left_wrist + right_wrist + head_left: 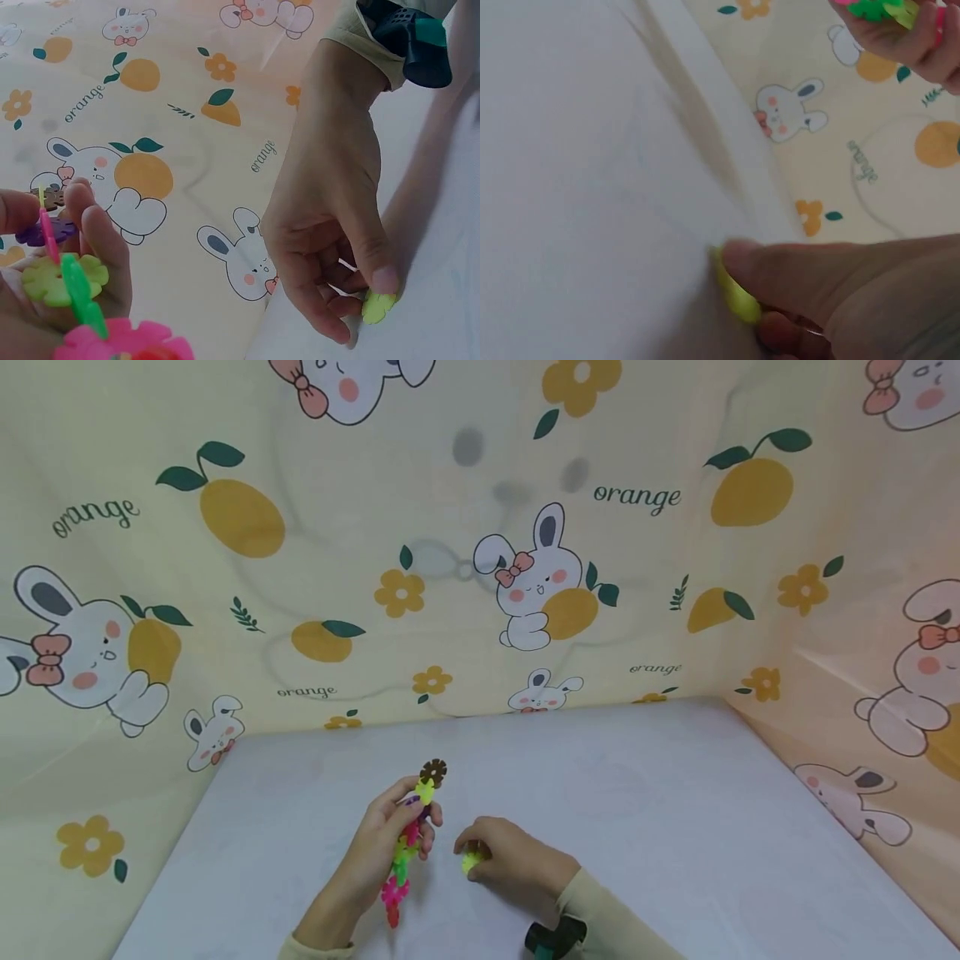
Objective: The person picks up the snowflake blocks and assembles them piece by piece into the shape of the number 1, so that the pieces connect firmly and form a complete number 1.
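My left hand (366,847) grips a chain of interlocking flower-shaped plastic discs (402,866) near its upper part. At the chain's top sits a brown disc (433,772); yellow, purple, pink and green ones follow, with a red one (393,916) at the lower end. Right of the chain, my right hand (521,860) pinches a loose yellow disc (471,862) between thumb and fingers. In the left wrist view this yellow disc (379,307) shows under the thumb tip. The right wrist view shows it (736,291) edge-on, close to the white surface. Chain and loose disc are apart.
A white tabletop (637,793) spreads beneath both hands. Behind it and at the sides hangs a cream cloth (450,635) printed with rabbits and oranges. A black band-like device (555,937) is at my right wrist.
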Tool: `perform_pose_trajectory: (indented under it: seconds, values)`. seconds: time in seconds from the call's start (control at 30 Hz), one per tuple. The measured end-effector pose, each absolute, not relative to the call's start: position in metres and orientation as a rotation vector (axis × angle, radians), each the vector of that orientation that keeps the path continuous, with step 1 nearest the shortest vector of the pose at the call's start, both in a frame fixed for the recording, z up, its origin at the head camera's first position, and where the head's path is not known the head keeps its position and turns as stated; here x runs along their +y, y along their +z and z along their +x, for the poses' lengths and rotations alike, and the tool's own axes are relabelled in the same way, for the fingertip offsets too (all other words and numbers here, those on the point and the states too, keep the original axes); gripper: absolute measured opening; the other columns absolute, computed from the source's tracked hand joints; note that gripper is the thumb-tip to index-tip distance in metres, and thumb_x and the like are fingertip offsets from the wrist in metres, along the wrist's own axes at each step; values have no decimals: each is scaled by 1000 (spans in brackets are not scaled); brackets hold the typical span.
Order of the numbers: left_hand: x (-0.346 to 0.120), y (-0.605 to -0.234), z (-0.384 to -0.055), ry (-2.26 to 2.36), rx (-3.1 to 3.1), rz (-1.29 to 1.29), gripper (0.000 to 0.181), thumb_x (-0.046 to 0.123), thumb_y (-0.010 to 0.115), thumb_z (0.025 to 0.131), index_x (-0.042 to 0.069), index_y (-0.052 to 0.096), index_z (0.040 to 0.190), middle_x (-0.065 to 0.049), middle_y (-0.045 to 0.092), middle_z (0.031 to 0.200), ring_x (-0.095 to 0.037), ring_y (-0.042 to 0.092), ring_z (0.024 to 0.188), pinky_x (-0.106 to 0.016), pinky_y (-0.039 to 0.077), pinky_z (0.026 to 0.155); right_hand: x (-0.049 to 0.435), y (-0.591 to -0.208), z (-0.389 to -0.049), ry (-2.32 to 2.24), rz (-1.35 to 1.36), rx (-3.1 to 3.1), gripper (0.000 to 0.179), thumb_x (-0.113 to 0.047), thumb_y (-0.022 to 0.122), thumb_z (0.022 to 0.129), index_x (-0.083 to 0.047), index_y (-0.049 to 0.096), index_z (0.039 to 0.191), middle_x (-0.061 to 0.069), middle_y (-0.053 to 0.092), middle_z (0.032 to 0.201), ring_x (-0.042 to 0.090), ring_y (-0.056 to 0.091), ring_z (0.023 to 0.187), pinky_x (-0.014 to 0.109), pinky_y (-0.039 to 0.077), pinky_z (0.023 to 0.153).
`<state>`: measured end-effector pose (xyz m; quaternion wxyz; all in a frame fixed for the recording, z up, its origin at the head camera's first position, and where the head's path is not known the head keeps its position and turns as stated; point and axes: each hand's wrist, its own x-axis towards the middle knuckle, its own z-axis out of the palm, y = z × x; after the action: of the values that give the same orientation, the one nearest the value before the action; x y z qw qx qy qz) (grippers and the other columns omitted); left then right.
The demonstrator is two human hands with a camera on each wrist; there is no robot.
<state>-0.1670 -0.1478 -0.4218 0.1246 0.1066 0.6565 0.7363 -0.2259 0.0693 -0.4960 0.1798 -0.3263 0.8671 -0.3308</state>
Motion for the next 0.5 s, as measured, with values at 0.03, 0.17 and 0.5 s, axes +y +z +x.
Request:
perform_pose_trajectory:
  seconds: [0.03,0.17,0.5]
  values:
    - [-148,-422,-167,2146,1914,307,32,22,39,110,6,40,138,0,62,97,-7,59,70,-18,54,68,71,-496,-227,-935,-918,2437,30,-14,81,85,-13,73,115,-9,64,97,2,53,83,18,48,75]
    - [-148,-422,-167,2149,1908,295,30,22,39,110,6,41,136,0,62,97,-7,59,70,-18,55,68,79,-496,-232,-938,-894,2403,34,-14,84,82,-15,75,114,-8,63,102,4,52,88,19,47,78]
    - [-148,-421,-167,2158,1891,275,31,21,38,110,6,39,137,0,62,96,-7,59,70,-18,54,67,85,-499,-238,-987,-879,2383,25,-14,86,81,-16,74,102,-8,62,99,6,50,86,20,44,78]
